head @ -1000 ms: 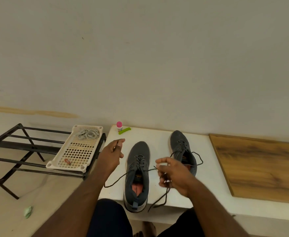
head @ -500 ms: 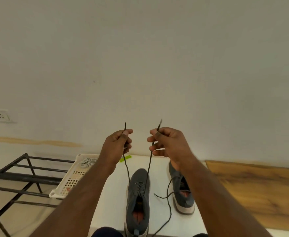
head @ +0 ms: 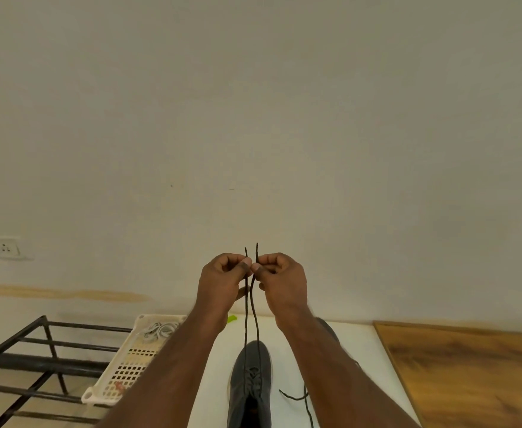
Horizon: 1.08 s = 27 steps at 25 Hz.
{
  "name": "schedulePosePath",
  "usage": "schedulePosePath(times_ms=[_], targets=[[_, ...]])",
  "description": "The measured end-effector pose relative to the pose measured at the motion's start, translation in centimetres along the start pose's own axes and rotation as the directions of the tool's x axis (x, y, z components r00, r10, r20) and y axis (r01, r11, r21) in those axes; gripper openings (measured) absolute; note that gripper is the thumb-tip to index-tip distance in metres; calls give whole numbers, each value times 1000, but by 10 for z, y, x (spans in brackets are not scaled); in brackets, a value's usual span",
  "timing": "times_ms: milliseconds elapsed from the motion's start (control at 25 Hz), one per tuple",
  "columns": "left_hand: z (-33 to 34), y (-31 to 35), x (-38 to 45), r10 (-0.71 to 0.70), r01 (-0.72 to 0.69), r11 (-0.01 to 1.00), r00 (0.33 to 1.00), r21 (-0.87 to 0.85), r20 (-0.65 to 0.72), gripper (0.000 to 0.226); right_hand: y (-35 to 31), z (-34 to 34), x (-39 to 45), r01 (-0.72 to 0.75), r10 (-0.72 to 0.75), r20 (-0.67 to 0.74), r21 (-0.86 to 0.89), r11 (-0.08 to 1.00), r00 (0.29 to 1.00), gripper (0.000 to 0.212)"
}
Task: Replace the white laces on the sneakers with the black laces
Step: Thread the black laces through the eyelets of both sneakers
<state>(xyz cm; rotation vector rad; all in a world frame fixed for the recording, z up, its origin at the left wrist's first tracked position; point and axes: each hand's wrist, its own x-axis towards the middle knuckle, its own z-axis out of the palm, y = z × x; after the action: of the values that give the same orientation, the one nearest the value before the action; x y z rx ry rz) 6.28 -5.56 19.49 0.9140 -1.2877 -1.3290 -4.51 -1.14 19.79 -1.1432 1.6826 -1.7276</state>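
A grey sneaker (head: 249,381) with a black lace (head: 246,319) threaded through it lies toe-away on the white table (head: 361,359). Both lace ends run straight up from the shoe, side by side. My left hand (head: 222,282) pinches the left end and my right hand (head: 281,279) pinches the right end, raised above the shoe with the tips sticking out above my fingers. The hands nearly touch. My right forearm mostly hides the second sneaker (head: 327,329); its loose black lace (head: 303,396) trails on the table. The white laces (head: 159,330) lie in a white basket.
The perforated white basket (head: 123,372) sits on a black metal rack (head: 37,362) left of the table, with a small reddish item (head: 119,387) in it. A green object (head: 231,318) lies at the table's back. A wooden board (head: 469,372) lies to the right. A wall socket (head: 6,248) is at left.
Both hands rose from the table, pulling the lace ends taut upward, then came together until they almost meet. The view tilted up toward the wall.
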Motion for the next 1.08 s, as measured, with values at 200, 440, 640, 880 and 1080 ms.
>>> schedulePosePath(times_ms=[200, 440, 640, 880, 1080], targets=[[-1, 2, 2, -34, 34, 998, 999, -61, 4, 10, 0, 7, 4, 9, -9, 4, 32, 999, 1000, 13], [-4, 0, 1, -22, 22, 998, 1000, -62, -2, 11, 0, 10, 8, 50, -50, -1, 3, 999, 999, 12], [-3, 2, 2, -7, 7, 999, 1000, -48, 14, 12, -5, 8, 12, -15, 14, 23, 55, 998, 1000, 10], [-3, 0, 4, -8, 10, 999, 999, -43, 32, 13, -9, 4, 13, -62, 52, 66, 170, 984, 996, 13], [-1, 0, 7, 37, -37, 999, 999, 15, -8, 11, -6, 1, 12, -48, 30, 92, 205, 978, 995, 17]])
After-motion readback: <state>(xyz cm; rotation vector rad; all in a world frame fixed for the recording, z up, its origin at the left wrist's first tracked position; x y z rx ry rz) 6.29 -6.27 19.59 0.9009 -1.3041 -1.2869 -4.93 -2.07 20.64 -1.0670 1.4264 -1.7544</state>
